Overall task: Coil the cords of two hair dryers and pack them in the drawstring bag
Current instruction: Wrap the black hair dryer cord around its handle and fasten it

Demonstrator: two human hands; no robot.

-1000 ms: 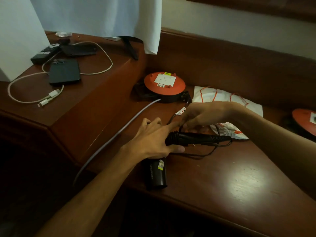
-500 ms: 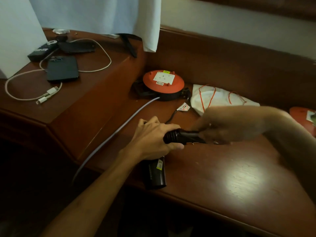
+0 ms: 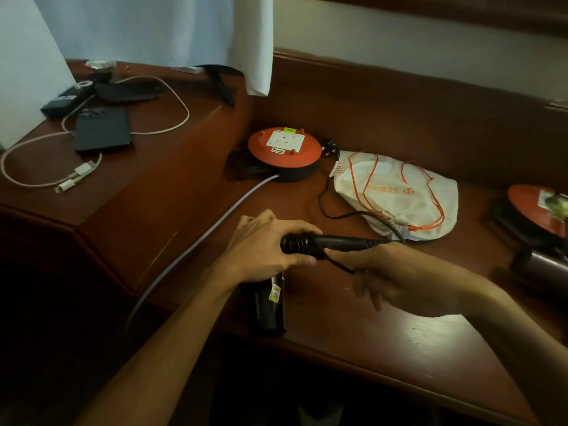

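Observation:
A black hair dryer [image 3: 335, 242] lies on the brown wooden table, its barrel [image 3: 267, 305] pointing toward me over the front edge. My left hand [image 3: 264, 250] grips it where the handle meets the body, beside a few turns of black cord [image 3: 296, 242] wound on the handle. My right hand [image 3: 387, 272] sits under the handle's free end and pinches the cord. The loose cord [image 3: 325, 204] runs back to a plug [image 3: 332, 149]. A white drawstring bag [image 3: 399, 195] with orange strings lies flat behind the dryer.
An orange extension reel [image 3: 284, 152] with a grey cable [image 3: 196, 241] stands behind my left hand. A second orange reel [image 3: 538, 207] sits at the right edge. A raised ledge on the left holds a phone [image 3: 103, 130], a white charging cable [image 3: 172, 121] and a remote [image 3: 66, 99].
My right hand has swung from over the handle down to below it, drawing the cord around. The bag, hidden by that hand before, is now in full view. My left hand kept its grip.

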